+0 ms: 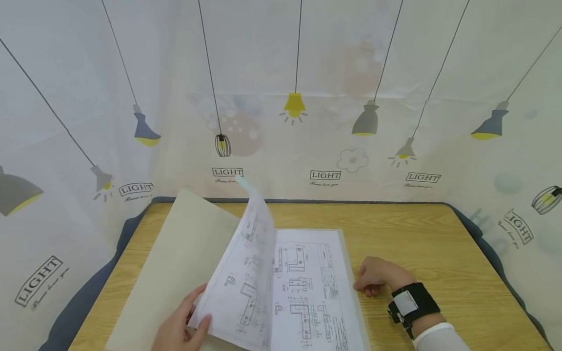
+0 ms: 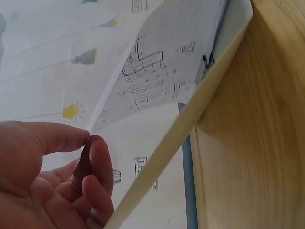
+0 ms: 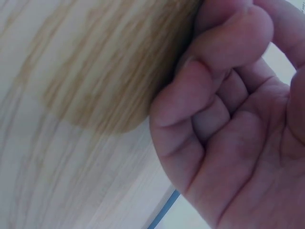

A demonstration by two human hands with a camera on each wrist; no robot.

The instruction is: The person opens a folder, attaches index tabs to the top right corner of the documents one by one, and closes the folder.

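Observation:
A folder of technical drawings lies spread on the table, with its plain cream cover (image 1: 175, 263) turned out to the left. My left hand (image 1: 182, 321) pinches the lower left corner of a raised drawing sheet (image 1: 246, 282) between thumb and fingers. In the left wrist view, that left hand (image 2: 62, 167) holds the sheet by its edge. Flat on the right is another drawing page (image 1: 313, 292). My right hand (image 1: 379, 275) rests on the table at this page's right edge, fingers curled. In the right wrist view, the right hand's (image 3: 228, 124) foremost fingertips are partly cut off; any grip there is hidden.
The wooden table (image 1: 439, 253) extends to the right of the folder. A pale curtain (image 1: 281, 58) printed with hanging lamps surrounds the table's back and sides. A black strap (image 1: 414, 304) is around my right wrist. A pale blue tab (image 1: 247, 184) tops the raised sheet.

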